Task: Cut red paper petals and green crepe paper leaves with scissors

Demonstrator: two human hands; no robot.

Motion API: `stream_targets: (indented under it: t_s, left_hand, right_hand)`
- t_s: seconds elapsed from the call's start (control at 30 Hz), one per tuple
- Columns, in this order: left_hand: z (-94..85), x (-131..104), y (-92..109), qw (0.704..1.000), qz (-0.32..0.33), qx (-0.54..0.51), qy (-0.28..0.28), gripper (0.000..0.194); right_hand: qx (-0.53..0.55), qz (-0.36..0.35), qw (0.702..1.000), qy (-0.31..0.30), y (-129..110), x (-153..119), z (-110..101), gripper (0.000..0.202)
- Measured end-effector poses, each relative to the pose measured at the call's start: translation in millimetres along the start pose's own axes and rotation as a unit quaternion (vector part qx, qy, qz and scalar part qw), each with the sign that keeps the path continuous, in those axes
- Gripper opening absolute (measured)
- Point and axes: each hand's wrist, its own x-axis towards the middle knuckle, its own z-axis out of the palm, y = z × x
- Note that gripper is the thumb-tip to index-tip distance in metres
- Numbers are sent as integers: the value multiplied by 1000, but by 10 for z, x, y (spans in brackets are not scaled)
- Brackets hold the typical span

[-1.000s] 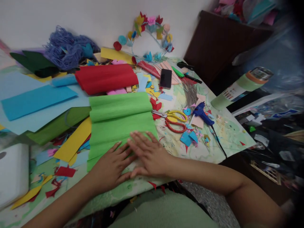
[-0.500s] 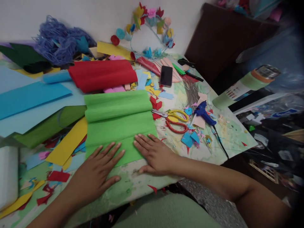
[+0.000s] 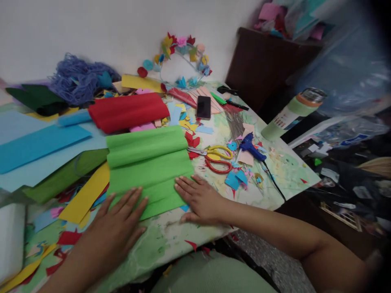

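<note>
A bright green sheet of crepe paper [image 3: 149,169] lies creased on the table in front of me, its far part raised in soft folds. My left hand [image 3: 119,224] rests with spread fingers over its near left corner. Flat on the near right corner lies my right hand [image 3: 200,199], fingers stretched forward and thumb apart on the tabletop. Scissors [image 3: 218,158] with one yellow and one red handle lie just past the sheet's right edge, blades toward it. A roll of red crepe paper [image 3: 128,110] sits behind the green sheet.
A blue glue gun [image 3: 252,146] with a black cord and a phone [image 3: 203,107] lie to the right. A bottle [image 3: 293,114] stands near the right edge. Blue yarn [image 3: 81,79], a flower wreath [image 3: 183,61], blue paper [image 3: 42,142] and many scraps surround the sheet.
The camera view has shifted, so the table's far side sits lower in the picture. My left hand has slid a little left and toward me; my right hand stays on its corner.
</note>
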Motion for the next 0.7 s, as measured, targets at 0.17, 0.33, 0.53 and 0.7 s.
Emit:
stream_targets:
  t_s: [0.17, 0.33, 0.53, 0.7]
  left_hand:
    - [-7, 496, 453, 987, 150, -30, 56, 38]
    - [172, 672, 589, 992, 78, -91, 37, 33]
    - [96, 775, 590, 994, 81, -66, -22, 32]
    - [-134, 1049, 708, 988, 27, -69, -138, 35]
  right_hand:
    - [1, 2, 1000, 24, -8, -15, 47, 64]
    - [-7, -12, 999, 38, 95, -118, -13, 63]
    - [-68, 164, 978, 111, 660, -220, -379, 52]
    - [-74, 238, 964, 90, 1035, -163, -478, 34]
